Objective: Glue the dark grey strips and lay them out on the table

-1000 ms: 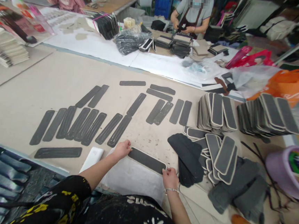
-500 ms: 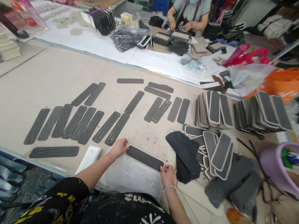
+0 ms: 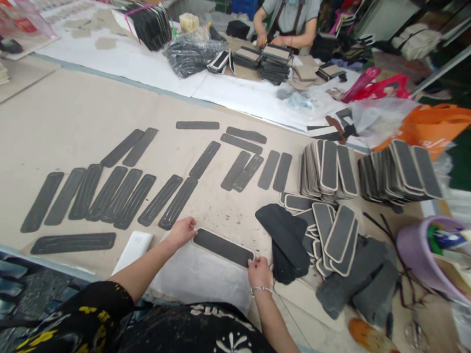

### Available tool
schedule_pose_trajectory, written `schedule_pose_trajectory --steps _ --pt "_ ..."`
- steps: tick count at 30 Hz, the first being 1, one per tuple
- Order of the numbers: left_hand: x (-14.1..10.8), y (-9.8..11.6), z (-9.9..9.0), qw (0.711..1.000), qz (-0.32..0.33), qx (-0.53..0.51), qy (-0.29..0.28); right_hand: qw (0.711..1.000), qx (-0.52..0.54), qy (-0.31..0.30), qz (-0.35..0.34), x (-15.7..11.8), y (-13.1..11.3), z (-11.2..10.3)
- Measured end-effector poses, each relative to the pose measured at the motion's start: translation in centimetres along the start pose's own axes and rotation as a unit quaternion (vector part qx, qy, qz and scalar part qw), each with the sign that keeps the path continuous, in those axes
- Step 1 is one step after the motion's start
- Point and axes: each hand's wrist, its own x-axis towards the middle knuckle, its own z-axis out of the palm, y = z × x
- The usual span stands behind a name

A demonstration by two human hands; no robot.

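Note:
A dark grey strip with a cream border lies crosswise in front of me, over the top edge of a white sheet. My left hand pinches its left end between thumb and fingers. At the opposite end, my right hand grips the corner, a bracelet on its wrist. Left of my hands, several dark strips are spread on the table, some with shiny lines on them. A pile of plain black strips sits just beyond my right hand, beside loose cream-bordered pieces.
Stacks of bordered strips stand at the right, near a purple bucket with things inside. A white box-like object lies by my left forearm. A bottle with an orange-brown body is at the front right. Across the table a co-worker handles dark pieces.
The whole view has shifted, so the table's contents appear a little further left. Both my hands still hold the bordered strip at its ends, in about the same place.

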Motion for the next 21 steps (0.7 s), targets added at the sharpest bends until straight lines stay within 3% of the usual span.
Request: schedule_pose_trajectory --steps 21 --pt "0.7 0.3 0.1 1.000 -0.013 0.023 -0.015 0.998 -0.055 -0.017 -0.035 -0.4 -0.6 -1.1"
